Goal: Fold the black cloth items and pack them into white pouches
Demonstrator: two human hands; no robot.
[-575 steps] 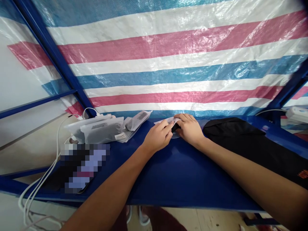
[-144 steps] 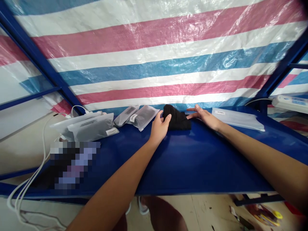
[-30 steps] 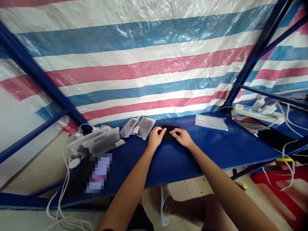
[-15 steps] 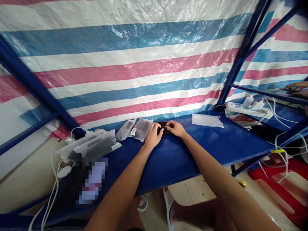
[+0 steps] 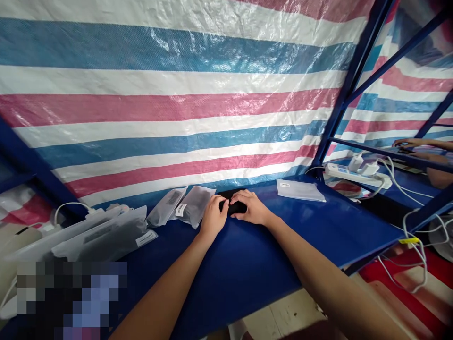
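Near the back of the blue table [image 5: 230, 264] lies a soft black folded item [image 5: 238, 208] that looks like cloth; its exact kind cannot be made out. My left hand [image 5: 213, 216] closes on its left end, thumb across the near side. From the right, my right hand [image 5: 253, 208] wraps curled fingers over the other end. Both thumbs come close together, and the hands hide much of the item. Just left of my left hand are two frosted zip bags, a fuller one [image 5: 198, 204] with a white label and a second one [image 5: 167, 207], both with dark contents.
A flat frosted bag [image 5: 300, 190] lies to the right. More frosted bags [image 5: 102, 236] lean at the left. A power strip [image 5: 357, 174] with cables sits beyond the right frame post [image 5: 339, 113]. A striped tarp [image 5: 177, 108] hangs behind. Another person's hand [image 5: 410, 143] shows far right.
The view has shifted closer and tilted up. My right hand has gone from a fingertip pinch to a fuller wrap over the black item, which now looks more bunched or rolled.
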